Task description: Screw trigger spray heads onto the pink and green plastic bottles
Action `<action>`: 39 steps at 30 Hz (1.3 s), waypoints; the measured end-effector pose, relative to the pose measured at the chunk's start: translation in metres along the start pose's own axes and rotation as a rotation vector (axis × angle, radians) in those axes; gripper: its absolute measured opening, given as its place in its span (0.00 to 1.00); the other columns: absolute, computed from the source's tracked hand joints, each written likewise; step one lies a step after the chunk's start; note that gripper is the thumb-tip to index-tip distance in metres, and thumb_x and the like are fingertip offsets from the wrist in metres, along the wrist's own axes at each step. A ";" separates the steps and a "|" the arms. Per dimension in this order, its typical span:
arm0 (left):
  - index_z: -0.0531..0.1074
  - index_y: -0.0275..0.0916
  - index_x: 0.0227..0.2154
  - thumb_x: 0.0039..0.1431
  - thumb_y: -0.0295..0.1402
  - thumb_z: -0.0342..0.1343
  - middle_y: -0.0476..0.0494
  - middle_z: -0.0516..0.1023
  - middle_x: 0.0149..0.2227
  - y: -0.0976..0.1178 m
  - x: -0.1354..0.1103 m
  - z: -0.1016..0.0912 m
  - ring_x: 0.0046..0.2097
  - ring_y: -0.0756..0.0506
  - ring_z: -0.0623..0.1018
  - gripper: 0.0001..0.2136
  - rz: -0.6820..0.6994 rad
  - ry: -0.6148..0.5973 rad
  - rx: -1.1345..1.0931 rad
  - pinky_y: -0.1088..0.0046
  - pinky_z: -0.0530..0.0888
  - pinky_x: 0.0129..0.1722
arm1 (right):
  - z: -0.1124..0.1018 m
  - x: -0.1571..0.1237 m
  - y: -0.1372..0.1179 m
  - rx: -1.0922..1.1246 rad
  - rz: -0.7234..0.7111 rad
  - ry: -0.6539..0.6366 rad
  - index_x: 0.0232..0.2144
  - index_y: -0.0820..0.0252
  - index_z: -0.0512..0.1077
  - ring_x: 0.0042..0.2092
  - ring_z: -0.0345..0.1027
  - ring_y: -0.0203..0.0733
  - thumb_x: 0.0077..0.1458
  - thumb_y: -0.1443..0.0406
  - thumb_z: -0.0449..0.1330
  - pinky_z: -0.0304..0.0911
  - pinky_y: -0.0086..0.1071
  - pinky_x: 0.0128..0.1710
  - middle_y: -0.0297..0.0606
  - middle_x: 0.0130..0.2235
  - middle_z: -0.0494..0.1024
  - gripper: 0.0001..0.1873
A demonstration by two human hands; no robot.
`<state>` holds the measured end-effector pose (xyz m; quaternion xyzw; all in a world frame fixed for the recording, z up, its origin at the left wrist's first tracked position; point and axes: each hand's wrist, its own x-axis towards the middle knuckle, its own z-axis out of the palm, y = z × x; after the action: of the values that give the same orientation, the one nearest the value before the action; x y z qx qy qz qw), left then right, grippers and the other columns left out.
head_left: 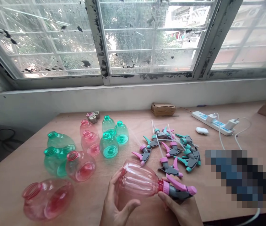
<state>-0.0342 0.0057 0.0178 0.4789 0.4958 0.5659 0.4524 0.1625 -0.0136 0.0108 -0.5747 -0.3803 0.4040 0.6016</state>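
Bottle (pixel 136 180) — left hand (pixel 116 208) | sprayer (pixel 180 190) — right hand (pixel 182 212) | table (pixel 92 201) edge close

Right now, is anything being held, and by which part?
Yes. The left hand grips the pink bottle, which lies sideways, around its body. The right hand holds the pink-and-grey spray head from below, at the bottle's neck.

One camera sits on the person's head. It looks forward and down across the counter (pixel 260 135). It is very close to the left hand (pixel 116 207) and the right hand (pixel 182 210), which show at the near edge, low in the middle. Far off, past the counter, it faces a wall and a big window (pixel 151 37). The view leans a little.
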 end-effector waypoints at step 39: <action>0.68 0.50 0.57 0.51 0.42 0.66 0.44 0.70 0.63 -0.010 0.008 -0.012 0.66 0.35 0.64 0.29 0.013 -0.061 0.207 0.51 0.57 0.67 | -0.003 0.003 0.006 -0.052 -0.007 -0.006 0.34 0.57 0.80 0.27 0.76 0.50 0.41 0.54 0.71 0.74 0.38 0.35 0.29 0.14 0.73 0.18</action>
<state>-0.0464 0.0128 0.0084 0.5431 0.5347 0.4997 0.4117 0.1664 -0.0118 0.0051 -0.5875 -0.3945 0.3934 0.5869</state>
